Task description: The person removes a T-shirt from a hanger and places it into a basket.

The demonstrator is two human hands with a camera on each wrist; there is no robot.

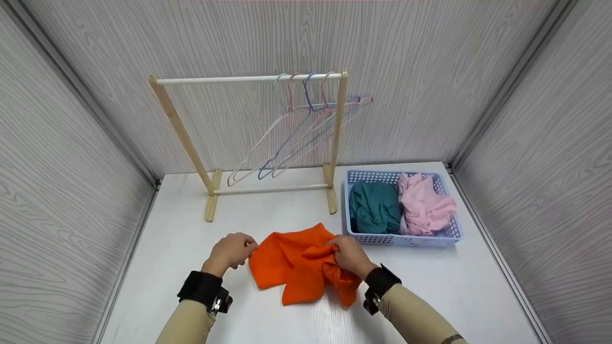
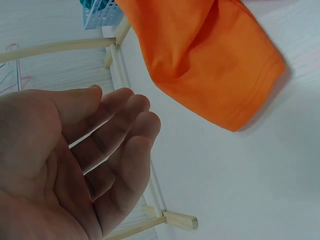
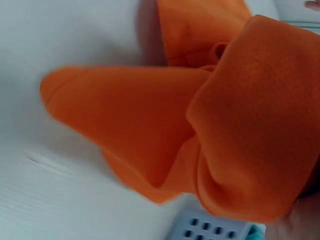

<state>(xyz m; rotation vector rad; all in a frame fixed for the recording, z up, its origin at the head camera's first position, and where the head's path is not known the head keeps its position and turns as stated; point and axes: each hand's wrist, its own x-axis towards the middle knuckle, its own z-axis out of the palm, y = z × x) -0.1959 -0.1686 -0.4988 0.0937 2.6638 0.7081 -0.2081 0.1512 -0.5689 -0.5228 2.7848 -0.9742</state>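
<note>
A crumpled orange garment (image 1: 301, 263) with stitched hems lies on the white table in front of the rack. My right hand (image 1: 352, 256) grips its right side, where the fabric bunches up into folds. In the right wrist view the orange cloth (image 3: 260, 115) covers most of that hand. My left hand (image 1: 232, 251) is beside the garment's left edge in the head view. The left wrist view shows this hand with loosely bent fingers (image 2: 135, 160), nothing in them, and a gap between them and the orange hem.
Behind stands a wooden rack (image 1: 253, 79) with several wire hangers (image 1: 287, 143) towards its right end. A blue perforated basket (image 1: 401, 240) at the back right holds a dark green garment (image 1: 375, 208) and a pink one (image 1: 425, 205). Grey panel walls enclose the table (image 1: 181, 239).
</note>
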